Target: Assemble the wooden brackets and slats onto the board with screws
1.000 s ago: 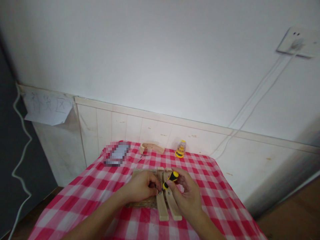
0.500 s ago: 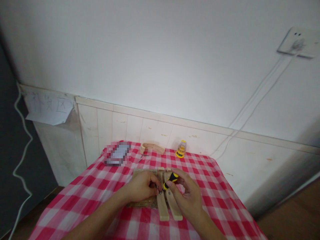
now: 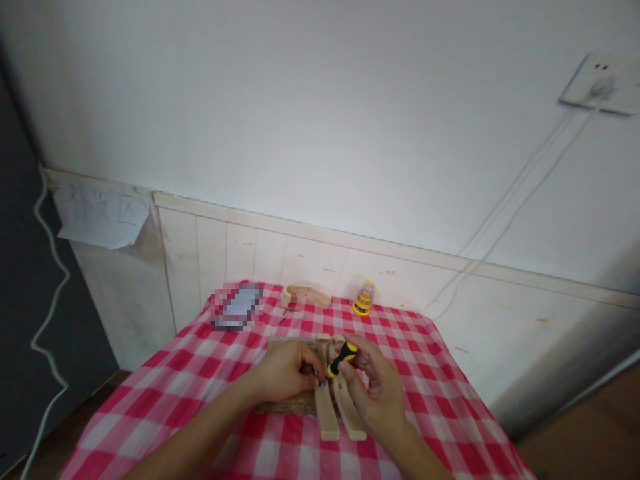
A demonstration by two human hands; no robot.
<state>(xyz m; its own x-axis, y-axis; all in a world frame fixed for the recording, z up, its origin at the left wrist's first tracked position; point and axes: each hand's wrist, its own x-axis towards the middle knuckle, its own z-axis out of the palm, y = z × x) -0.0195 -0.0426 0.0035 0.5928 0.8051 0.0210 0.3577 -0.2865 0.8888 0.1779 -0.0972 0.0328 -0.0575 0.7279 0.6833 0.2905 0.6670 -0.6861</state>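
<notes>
My right hand [image 3: 381,381] grips a black and yellow screwdriver [image 3: 343,360], tilted with its tip down and to the left. The tip meets a spot between two curved pale wooden pieces [image 3: 327,415], which have dark screws or holes in them. My left hand [image 3: 293,368] is closed, thumb and fingertips pinched at the screwdriver's tip by the left wooden piece; what it pinches is too small to make out. Under my left hand and the wooden pieces lies a brownish block or packet [image 3: 285,405], mostly covered.
On the red and white checked tablecloth [image 3: 210,393], a blurred-out phone-like object [image 3: 239,308] lies at the back left. Another curved wooden piece [image 3: 307,295], a small thin dark metal item [image 3: 289,312] and a yellow bit holder [image 3: 363,299] are by the wall.
Both hands hold nearly the same place. The whole view has shifted slightly, and the screwdriver has barely turned or moved.
</notes>
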